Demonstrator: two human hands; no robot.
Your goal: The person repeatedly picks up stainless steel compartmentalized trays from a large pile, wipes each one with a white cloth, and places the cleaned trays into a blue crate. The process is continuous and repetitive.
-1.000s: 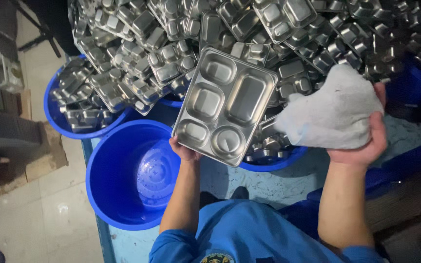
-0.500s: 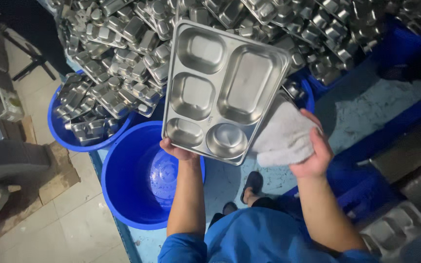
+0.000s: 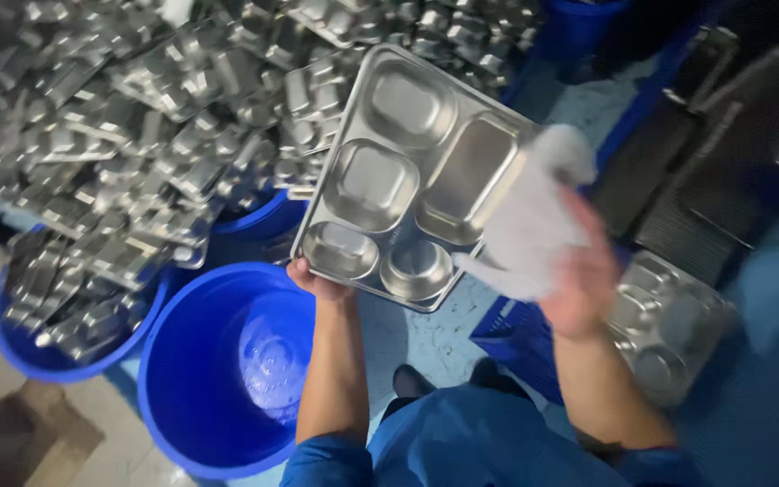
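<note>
Above an open blue tub (image 3: 214, 379), left hand (image 3: 317, 281) grips the tray's (image 3: 407, 171) lower edge; right hand (image 3: 579, 280) clutches a cloth (image 3: 534, 221).

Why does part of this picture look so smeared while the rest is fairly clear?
In the head view, the right hand and its white cloth are streaked with motion blur; the shiny compartmented steel tray held by the left hand is sharper, with soft glare; the right edge is dim and blurred; the blue plastic tub shows a pale reflection.
</note>
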